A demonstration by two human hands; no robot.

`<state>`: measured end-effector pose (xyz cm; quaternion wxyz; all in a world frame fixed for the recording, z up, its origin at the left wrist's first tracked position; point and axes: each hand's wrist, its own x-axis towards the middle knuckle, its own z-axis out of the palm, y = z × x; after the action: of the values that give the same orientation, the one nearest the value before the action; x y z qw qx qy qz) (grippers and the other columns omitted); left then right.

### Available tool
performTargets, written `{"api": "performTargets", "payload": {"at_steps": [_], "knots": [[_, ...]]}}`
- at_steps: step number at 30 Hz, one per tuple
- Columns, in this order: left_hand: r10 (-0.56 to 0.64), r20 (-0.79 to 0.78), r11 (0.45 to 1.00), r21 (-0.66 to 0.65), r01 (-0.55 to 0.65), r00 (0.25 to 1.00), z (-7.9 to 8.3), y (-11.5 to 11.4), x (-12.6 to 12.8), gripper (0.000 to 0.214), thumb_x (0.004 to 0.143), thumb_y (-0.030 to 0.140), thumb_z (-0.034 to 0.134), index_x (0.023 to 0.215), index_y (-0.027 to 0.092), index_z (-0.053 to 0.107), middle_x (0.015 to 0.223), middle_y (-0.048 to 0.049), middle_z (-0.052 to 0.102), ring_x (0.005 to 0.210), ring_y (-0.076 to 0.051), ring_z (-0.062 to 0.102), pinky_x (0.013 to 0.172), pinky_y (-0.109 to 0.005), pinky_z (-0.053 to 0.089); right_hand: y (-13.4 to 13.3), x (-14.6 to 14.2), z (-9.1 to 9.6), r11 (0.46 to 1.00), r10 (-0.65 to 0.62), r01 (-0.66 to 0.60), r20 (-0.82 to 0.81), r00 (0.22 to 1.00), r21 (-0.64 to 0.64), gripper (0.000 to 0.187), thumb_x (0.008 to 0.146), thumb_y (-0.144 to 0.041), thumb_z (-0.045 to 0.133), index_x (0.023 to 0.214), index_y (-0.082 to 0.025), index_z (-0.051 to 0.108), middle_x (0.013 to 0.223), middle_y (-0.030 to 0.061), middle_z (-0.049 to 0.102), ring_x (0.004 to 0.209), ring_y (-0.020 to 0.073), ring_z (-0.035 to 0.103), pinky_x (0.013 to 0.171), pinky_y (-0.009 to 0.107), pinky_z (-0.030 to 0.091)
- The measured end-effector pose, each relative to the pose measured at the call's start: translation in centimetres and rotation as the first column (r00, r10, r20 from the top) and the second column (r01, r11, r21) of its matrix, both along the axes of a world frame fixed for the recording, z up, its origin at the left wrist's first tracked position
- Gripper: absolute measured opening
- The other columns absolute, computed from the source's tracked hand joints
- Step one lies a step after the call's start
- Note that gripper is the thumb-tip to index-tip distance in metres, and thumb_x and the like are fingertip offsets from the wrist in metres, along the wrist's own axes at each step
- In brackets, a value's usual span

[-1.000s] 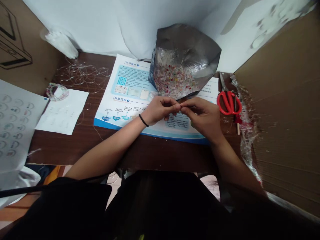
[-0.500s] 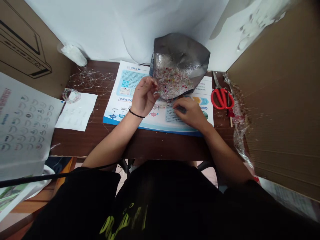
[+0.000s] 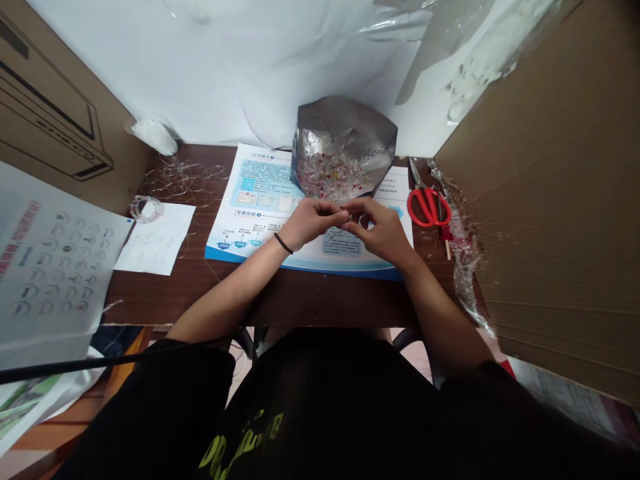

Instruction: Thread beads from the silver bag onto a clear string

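From the head camera, the left hand (image 3: 313,223) and right hand (image 3: 377,230) meet at the fingertips, pinching something too small to tell, above a printed poster (image 3: 255,193), just before a foil bag (image 3: 343,127) of beads (image 3: 333,177); red scissors (image 3: 429,208) lie right of the poster.

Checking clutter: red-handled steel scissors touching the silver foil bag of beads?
Apart. Head view shows a gap between the red-handled steel scissors and the silver foil bag of beads.
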<state>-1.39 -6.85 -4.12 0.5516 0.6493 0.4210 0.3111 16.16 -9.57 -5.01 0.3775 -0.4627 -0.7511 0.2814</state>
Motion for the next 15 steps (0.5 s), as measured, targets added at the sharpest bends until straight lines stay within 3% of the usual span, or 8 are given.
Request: {"api": "performTargets", "payload": {"at_steps": [4, 9, 12, 15], "knots": [[-0.053, -0.136, 0.993, 0.099, 0.067, 0.989, 0.4, 0.7, 0.3, 0.029, 0.072, 0.039, 0.061, 0.062, 0.012, 0.061, 0.048, 0.0032, 0.048, 0.048, -0.006, 0.040, 0.049, -0.020, 0.029, 0.0, 0.1, -0.1, 0.997, -0.064, 0.058, 0.112, 0.992, 0.053, 0.016, 0.080, -0.036, 0.059, 0.084, -0.021, 0.064, 0.073, -0.0004, 0.067, 0.062, 0.0119, 0.058, 0.062, 0.026, 0.043], [-0.021, -0.350, 0.944, 0.303, 0.134, 0.937, 0.2, 3.0, 1.0, 0.019, 0.072, 0.029, 0.060, 0.066, 0.012, 0.065, 0.059, -0.0008, 0.058, 0.057, -0.009, 0.047, 0.057, -0.023, 0.035, 0.9, 1.0, -0.7, 0.986, -0.116, 0.086, 0.213, 0.970, 0.142, 0.011, 0.082, -0.027, 0.054, 0.078, -0.020, 0.062, 0.073, 0.0006, 0.064, 0.067, 0.0136, 0.057, 0.065, 0.027, 0.041], [0.115, -0.429, 0.891, 0.444, 0.099, 0.896, 0.0, 5.4, 2.0, 0.017, 0.073, 0.025, 0.057, 0.071, 0.012, 0.068, 0.065, -0.0037, 0.062, 0.064, -0.013, 0.052, 0.066, -0.026, 0.038, 1.8, 2.1, -1.4, 0.954, -0.292, 0.273, 0.173, 0.941, 0.127, 0.014, 0.085, -0.027, 0.048, 0.079, -0.020, 0.058, 0.064, -0.0008, 0.058, 0.059, 0.0131, 0.054, 0.061, 0.027, 0.039], [0.122, -0.499, 0.852, 0.497, 0.167, 0.858, -0.5, 7.8, 3.4, 0.020, 0.073, 0.018, 0.053, 0.082, 0.014, 0.070, 0.077, -0.0061, 0.065, 0.077, -0.017, 0.056, 0.078, -0.030, 0.039, 2.9, 3.4, -2.6, 0.878, -0.476, 0.453, 0.195, 0.857, 0.155, 0.019, 0.089, -0.031, 0.040, 0.084, -0.020, 0.054, 0.064, 0.0010, 0.056, 0.059, 0.0150, 0.054, 0.062, 0.029, 0.038]]}}
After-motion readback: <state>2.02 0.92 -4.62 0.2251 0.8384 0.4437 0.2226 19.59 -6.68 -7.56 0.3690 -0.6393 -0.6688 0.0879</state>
